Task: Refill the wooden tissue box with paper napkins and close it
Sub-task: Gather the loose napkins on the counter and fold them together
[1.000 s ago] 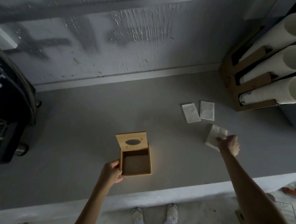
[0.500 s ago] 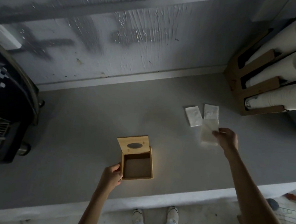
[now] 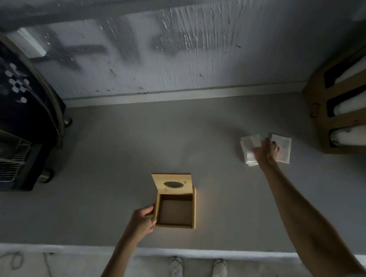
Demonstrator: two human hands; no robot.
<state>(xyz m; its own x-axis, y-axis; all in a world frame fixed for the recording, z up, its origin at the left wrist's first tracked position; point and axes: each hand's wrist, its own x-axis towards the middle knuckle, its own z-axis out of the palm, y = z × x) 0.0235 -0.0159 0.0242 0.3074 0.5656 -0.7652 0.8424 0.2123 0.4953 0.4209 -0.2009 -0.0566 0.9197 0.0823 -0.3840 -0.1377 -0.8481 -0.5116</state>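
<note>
Head view: left hand (image 3: pixel 142 220) fingers curl around the left wall of the wooden tissue box (image 3: pixel 175 210), gripping it; its lid (image 3: pixel 171 183) stands open and the inside shows bare. Right hand (image 3: pixel 266 152) reaches far right, fingers pressed onto the paper napkins (image 3: pixel 248 149); whether they pinch one I cannot tell. Everything sits on a grey counter (image 3: pixel 113 156) against a scuffed, streaked grey wall (image 3: pixel 161 52). A dark machine (image 3: pixel 15 129) stands left, a wooden cup dispenser (image 3: pixel 344 108) right.

Off to my left sits a dark machine (image 3: pixel 20 119) with metal grilles; to my right, a wooden rack (image 3: pixel 319 107) holds three white rolls (image 3: pixel 356 136). Grey counter (image 3: pixel 114 145) throughout.
</note>
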